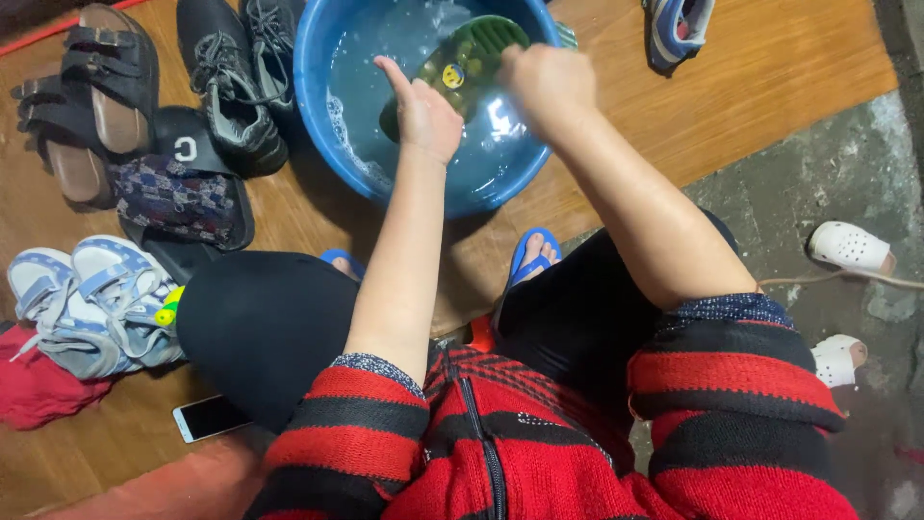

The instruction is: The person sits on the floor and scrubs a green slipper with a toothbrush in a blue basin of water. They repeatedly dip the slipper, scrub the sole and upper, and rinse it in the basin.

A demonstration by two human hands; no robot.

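The right hand (551,87) has its fingers clamped on the heel end of a green slipper (462,67); the left hand (423,114) is held edgewise beside it, fingers together and straight, gripping nothing (it seems to steady the slipper). The slipper sits in soapy water in the blue basin (327,125) on the wooden floor (770,77); this looks like the washing step; next would call for firm rubbing.

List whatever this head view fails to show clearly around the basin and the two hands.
- Green slipper in the blue basin: partly under soapy water and behind both hands, so its full shape is hidden.
- Right hand: seen from the back, so the fingers and grip cannot be read.
- Left hand: its palm side is hidden.
- Blue sneaker: cut off by the top edge.
- Phone: partly covered by the black knee.
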